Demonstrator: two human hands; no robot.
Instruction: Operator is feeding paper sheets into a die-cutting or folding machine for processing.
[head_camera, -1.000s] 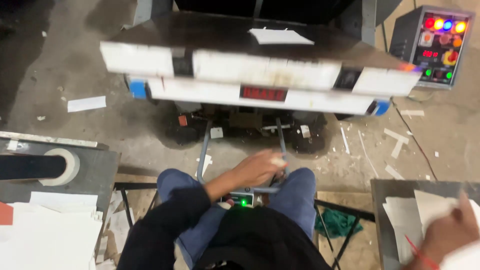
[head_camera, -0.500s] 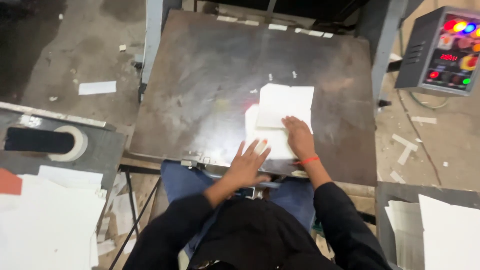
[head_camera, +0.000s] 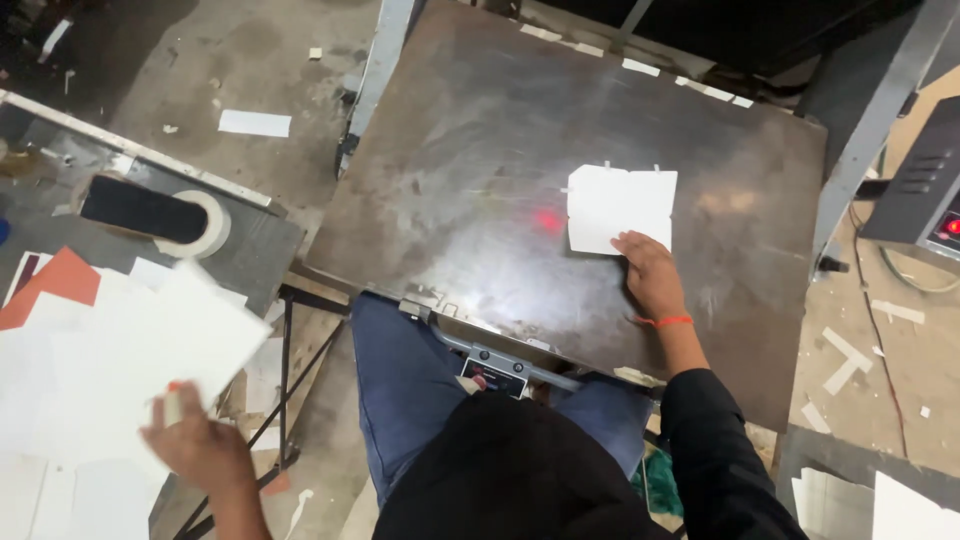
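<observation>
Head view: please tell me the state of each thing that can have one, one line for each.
White die-cut card: flat on the metal plate, under the right hand's fingertips.
Right hand: pressing the card's lower edge.
Left hand: lifting a white sheet off the stack.
Tape roll: lying flat.

1. The metal plate (head_camera: 480, 190) lies in front of the seated person, its near edge over the knees.
2. A paper sheet (head_camera: 620, 208) lies on the plate, right of its middle.
3. The right hand (head_camera: 650, 275) rests on the sheet's near edge.
4. Left of the plate, the left hand (head_camera: 195, 445) is at a paper stack (head_camera: 110, 350).
5. A tape roll (head_camera: 195, 222) lies behind that stack.
6. A control box (head_camera: 925, 190) stands to the plate's right.
</observation>
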